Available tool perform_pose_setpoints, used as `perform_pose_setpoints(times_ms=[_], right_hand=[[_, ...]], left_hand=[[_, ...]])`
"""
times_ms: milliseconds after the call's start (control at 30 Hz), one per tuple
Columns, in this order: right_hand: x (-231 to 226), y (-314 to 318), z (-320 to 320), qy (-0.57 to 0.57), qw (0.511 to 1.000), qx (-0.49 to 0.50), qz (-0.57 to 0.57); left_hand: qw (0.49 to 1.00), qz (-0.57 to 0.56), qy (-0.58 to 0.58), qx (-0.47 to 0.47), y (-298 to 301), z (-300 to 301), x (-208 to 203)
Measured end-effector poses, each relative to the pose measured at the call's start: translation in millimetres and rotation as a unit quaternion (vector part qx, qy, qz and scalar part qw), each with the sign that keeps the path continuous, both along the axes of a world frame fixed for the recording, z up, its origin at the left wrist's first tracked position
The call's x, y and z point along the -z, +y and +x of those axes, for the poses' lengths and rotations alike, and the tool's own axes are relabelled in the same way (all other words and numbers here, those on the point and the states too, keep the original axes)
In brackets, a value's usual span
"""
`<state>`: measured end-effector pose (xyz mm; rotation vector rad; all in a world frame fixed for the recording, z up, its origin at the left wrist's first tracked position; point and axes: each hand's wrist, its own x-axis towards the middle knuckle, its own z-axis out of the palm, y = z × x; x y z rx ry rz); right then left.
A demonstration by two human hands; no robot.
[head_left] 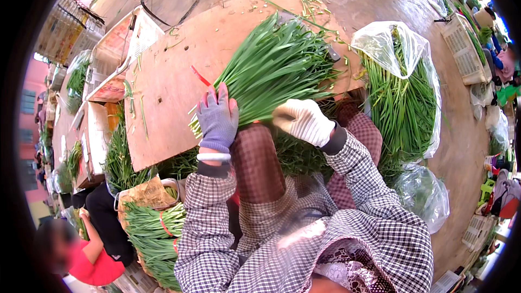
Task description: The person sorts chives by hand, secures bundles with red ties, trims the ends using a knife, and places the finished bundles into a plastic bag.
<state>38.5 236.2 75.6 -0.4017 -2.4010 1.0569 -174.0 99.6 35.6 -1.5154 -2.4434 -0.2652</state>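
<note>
A large bunch of garlic chives (277, 65) lies across the wooden board in front of me, its pale cut ends at the left. My left hand (218, 116), in a purple-grey glove with reddish fingertips, is closed over the stalks near those ends. A red strip (200, 76) sticks out beside its fingers. At the bunch's near edge is my right hand (304, 121) in a white knitted glove. Its fingers are curled together against the leaves, and what they pinch is hidden. A knife with a black handle (333, 53) shows partly under the leaves at the right.
The board (168, 81) rests over my knees, with scraps at its far edge. To the right stands a clear bag of loose chives (401, 97). Tied bunches (154, 228) fill a container at the lower left. A crate (116, 57) and a person in red (95, 260) are left.
</note>
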Motion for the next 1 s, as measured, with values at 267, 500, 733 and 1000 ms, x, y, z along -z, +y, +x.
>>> perform_pose_setpoints(times_ms=[267, 500, 733, 1000], right_hand=[[-30.6, 115.5, -31.0, 0.011, 0.992, 0.106, 0.065], [-20.9, 169.5, -93.4, -0.145, 0.976, 0.044, 0.159], [16.3, 162.8, -104.8, -0.190, 0.980, 0.037, 0.056], [13.4, 159.8, -85.7, -0.023, 0.988, 0.124, -0.091]], left_hand=[[1.000, 0.005, 0.002, 0.011, -0.8, 8.1, -9.9], [0.999, 0.023, -0.025, 0.029, 2.7, 9.7, -13.8], [0.999, 0.013, -0.038, 0.024, 3.2, 10.3, -17.6], [0.998, 0.003, -0.049, 0.029, 1.4, 6.7, -12.5]])
